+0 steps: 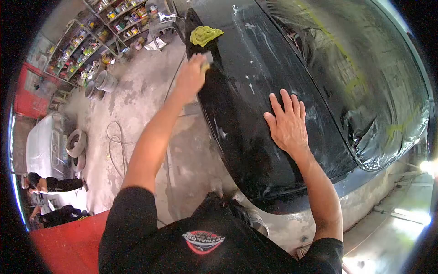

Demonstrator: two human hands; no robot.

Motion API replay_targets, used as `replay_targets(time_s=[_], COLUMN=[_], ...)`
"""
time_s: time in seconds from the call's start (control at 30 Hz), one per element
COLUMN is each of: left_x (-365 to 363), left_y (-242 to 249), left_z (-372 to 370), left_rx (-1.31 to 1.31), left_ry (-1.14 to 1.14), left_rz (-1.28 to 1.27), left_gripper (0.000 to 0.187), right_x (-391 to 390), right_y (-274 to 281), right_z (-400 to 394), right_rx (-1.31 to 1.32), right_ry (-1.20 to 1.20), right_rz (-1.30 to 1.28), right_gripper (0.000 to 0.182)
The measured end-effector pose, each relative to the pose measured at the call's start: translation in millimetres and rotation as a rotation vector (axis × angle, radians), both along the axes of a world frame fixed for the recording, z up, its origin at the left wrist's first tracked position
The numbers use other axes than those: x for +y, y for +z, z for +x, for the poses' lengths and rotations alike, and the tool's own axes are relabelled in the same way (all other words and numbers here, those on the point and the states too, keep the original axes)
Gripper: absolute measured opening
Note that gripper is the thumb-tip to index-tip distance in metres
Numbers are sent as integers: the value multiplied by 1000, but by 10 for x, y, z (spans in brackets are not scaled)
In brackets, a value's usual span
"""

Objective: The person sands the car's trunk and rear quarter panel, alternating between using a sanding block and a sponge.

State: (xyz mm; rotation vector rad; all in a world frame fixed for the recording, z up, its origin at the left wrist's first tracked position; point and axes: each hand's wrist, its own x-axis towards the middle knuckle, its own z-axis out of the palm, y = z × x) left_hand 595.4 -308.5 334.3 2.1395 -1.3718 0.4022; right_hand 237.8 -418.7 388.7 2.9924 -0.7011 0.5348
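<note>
Black car panel (255, 137) stretches across the middle, wet-looking, with whitish streaks and smears. My left hand (190, 75) is at the panel's left edge, its fingers closed round a small greyish block (207, 58) with a yellowish part, blurred by motion. Just above it a crumpled yellow-green cloth (205, 36) lies on the panel. Flat on the panel's right half rests my right hand (288, 121), fingers spread, holding nothing. Clear plastic film (337, 59) with yellow-green tape covers the car's glass beyond a dark gap.
Shelves of cans (123, 18), a plastic chair (163, 27) and buckets (106, 81) stand at the upper left. A hose (119, 141) lies coiled on the concrete floor. At the far left are tyres (76, 142), a silver car (43, 146) and two people.
</note>
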Motion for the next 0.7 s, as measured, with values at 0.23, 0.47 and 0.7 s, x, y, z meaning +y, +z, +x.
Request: replay_targets(time_s=[0.23,0.47,0.7], left_x=[413,335,-147], left_y=[91,-84,-142], left_z=[-763,-256,-2], left_rx=[19,71,-108], left_ry=[76,-56,112], left_rz=[136,8,15], left_gripper=[45,45,44], right_x=[12,17,7], right_y=[-4,5,5], right_z=[-39,5,-14], right_rx=[-27,29,-6], right_ry=[20,-11,7], right_rz=[17,31,36], right_gripper=[56,57,57])
